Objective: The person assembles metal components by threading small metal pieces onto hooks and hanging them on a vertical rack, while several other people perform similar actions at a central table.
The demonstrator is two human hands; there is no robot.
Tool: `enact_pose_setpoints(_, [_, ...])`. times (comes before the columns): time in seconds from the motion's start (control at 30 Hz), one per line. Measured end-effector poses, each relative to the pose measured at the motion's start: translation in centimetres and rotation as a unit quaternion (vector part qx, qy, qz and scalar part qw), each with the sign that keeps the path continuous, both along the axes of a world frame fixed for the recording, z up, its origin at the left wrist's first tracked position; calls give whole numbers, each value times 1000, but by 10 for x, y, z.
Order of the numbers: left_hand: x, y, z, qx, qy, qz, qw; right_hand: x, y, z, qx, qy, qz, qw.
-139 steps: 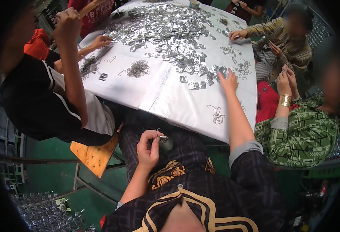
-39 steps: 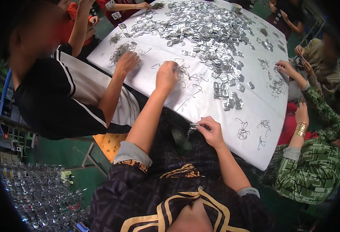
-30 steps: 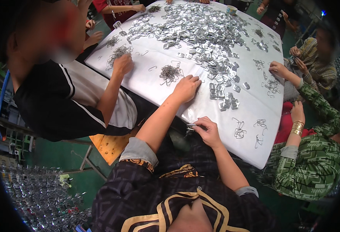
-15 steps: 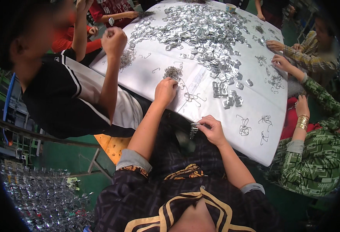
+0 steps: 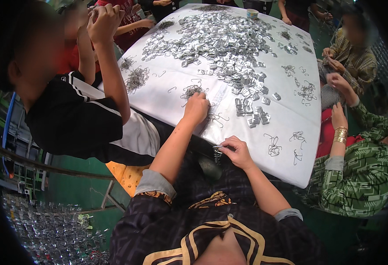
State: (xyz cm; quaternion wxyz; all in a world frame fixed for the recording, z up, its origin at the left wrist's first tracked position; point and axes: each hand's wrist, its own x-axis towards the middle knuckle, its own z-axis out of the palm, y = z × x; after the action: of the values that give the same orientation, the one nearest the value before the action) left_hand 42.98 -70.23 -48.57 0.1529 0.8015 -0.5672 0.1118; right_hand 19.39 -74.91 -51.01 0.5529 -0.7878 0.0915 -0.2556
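On the white-covered table [image 5: 158,104], my left hand [image 5: 197,109] reaches to the near side of a small heap of thin wire hooks [image 5: 192,90]. Its fingers are drawn together, and their tips are too hidden to show what they pinch. Just off the table's near edge, my right hand [image 5: 237,152] grips a small metal clip strip [image 5: 217,150] between thumb and fingers. Several thin wire pieces hang down from that strip over my lap. A few loose hooks [image 5: 218,119] lie to the right of my left hand.
A broad pile of shiny metal buckle-like pieces [image 5: 225,48] covers the table's middle. More wire hooks [image 5: 273,146] lie at right. A co-worker in a black-and-white shirt [image 5: 79,119] sits close at left, another in green sleeves [image 5: 357,176] at right. A cup [image 5: 252,13] stands far back.
My left hand has shifted right along the near side of the hook heap. My right hand keeps its grip on the clip strip. The left co-worker's hand has risen.
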Motion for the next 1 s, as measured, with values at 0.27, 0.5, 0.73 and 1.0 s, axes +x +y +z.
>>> enact_pose_setpoints(0.27, [-13,-3,4,24,-63,-9,998,0,2,-2,-9,-11,0,1000])
enact_pose_setpoints(0.5, [-8,27,-10,-141,433,79,887,-1,4,-2,-13,-12,-8,1000])
enact_pose_setpoints(0.73, [-12,53,-24,-176,556,86,808,1,5,-1,-33,-20,-5,999])
enact_pose_setpoints(1.0, [-78,91,11,-211,593,-41,776,-1,11,-2,-18,-11,-29,999])
